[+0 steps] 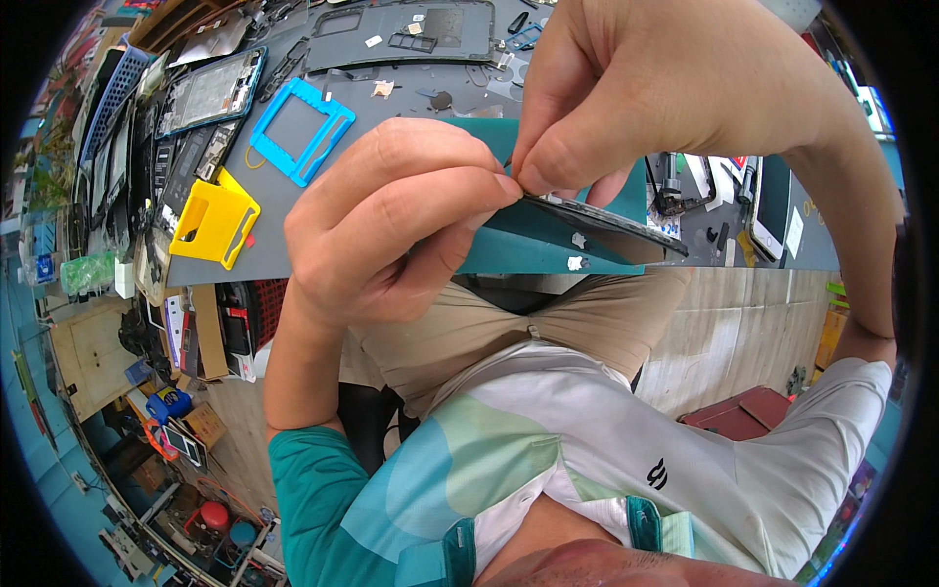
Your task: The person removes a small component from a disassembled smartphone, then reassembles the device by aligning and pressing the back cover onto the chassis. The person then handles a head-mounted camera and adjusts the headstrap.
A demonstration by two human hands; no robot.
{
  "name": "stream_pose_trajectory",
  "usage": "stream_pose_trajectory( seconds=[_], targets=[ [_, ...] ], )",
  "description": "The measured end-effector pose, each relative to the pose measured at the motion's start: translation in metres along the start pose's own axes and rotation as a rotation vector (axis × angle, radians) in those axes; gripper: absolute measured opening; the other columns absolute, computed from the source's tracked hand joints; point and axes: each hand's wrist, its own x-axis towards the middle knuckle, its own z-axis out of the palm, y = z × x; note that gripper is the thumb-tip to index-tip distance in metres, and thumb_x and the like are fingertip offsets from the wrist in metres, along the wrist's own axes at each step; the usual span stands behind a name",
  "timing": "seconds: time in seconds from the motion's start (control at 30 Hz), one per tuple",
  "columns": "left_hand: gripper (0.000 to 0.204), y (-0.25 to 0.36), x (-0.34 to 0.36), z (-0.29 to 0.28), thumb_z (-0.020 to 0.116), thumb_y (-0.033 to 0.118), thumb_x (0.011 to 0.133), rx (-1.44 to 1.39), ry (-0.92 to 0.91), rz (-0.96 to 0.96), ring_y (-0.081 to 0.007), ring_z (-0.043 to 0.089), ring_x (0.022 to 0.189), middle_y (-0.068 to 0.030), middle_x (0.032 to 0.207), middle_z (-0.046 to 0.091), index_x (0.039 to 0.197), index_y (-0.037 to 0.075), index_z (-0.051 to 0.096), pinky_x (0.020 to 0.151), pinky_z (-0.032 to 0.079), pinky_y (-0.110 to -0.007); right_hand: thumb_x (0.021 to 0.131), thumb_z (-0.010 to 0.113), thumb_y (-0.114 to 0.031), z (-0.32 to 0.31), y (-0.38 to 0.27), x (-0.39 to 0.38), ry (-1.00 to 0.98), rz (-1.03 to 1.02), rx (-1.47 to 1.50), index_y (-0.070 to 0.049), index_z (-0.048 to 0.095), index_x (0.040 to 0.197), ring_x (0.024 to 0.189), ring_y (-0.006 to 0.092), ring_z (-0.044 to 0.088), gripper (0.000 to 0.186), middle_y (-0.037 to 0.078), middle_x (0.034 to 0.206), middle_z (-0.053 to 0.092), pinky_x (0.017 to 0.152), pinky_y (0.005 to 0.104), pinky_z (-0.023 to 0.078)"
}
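Above a green mat (489, 249) at the table's near edge, I hold a thin, dark, flat phone panel (616, 223), seen almost edge-on and tilted. My left hand (401, 220) is closed, with its thumb and fingertips pinching the panel's left end. From the far right comes my right hand (636, 98), its thumb and forefinger pinched together at that same end, right beside the left fingertips. Whether something small sits between the right fingertips is hidden. Two small whitish bits (575, 263) show just below the panel.
Left of my hands lie a blue plastic frame (303, 132), a yellow plastic holder (215, 217) and a stack of phone parts (210, 93). A large dark panel (401, 34) lies at the back. On the right are a white-edged phone (771, 205) and a black tool (675, 191).
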Motion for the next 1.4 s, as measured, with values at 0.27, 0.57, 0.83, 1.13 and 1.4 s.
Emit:
stream_pose_trajectory(
  seconds=[0.27,0.57,0.83,1.13,1.4],
  targets=[
    [0.031,0.0,-0.002,-0.001,0.081,-0.016,0.081,0.006,0.01,-0.006,-0.0315,0.076,0.09,-0.0193,0.103,0.076,0.11,-0.006,0.073,0.08,0.061,-0.043,0.094,0.075,-0.028,0.003,0.019,0.004,0.047,-0.25,-0.079,-0.006,0.088,0.096,0.066,0.0099,0.068,0.025,0.002,0.078,0.08,0.063,0.0283,0.054],
    [0.031,-0.001,-0.002,-0.001,0.081,-0.016,0.082,-0.008,0.007,0.001,-0.0321,0.076,0.09,-0.02,0.104,0.077,0.11,-0.006,0.074,0.08,0.061,-0.043,0.094,0.074,-0.027,0.014,0.028,-0.007,0.168,-0.374,-0.101,-0.006,0.087,0.096,0.067,0.0105,0.068,0.026,0.003,0.078,0.08,0.064,0.0294,0.053],
    [0.033,-0.005,0.001,0.006,0.08,-0.015,0.076,-0.029,0.056,0.033,-0.0301,0.072,0.083,-0.0163,0.099,0.075,0.107,-0.005,0.077,0.076,0.061,-0.04,0.095,0.075,-0.028,-0.003,0.004,-0.001,-0.022,-0.078,-0.04,-0.008,0.088,0.098,0.067,0.0076,0.068,0.024,0.001,0.08,0.081,0.063,0.0266,0.052],
    [0.036,-0.005,-0.003,0.005,0.079,-0.015,0.072,-0.02,0.077,0.034,-0.0297,0.072,0.082,-0.0159,0.099,0.074,0.106,-0.005,0.078,0.075,0.061,-0.04,0.098,0.075,-0.028,0.009,0.023,0.0,0.081,-0.327,-0.08,-0.006,0.087,0.1,0.066,0.0081,0.067,0.025,0.001,0.079,0.08,0.062,0.0271,0.051],
    [0.034,-0.004,-0.002,0.005,0.079,-0.015,0.073,-0.02,0.074,0.031,-0.03,0.072,0.082,-0.016,0.098,0.074,0.106,-0.005,0.078,0.074,0.061,-0.04,0.098,0.075,-0.025,-0.009,-0.006,0.008,-0.128,-0.039,-0.118,-0.004,0.087,0.099,0.058,0.0089,0.059,0.024,0.0,0.071,0.074,0.056,0.0287,0.047]
  ],
)
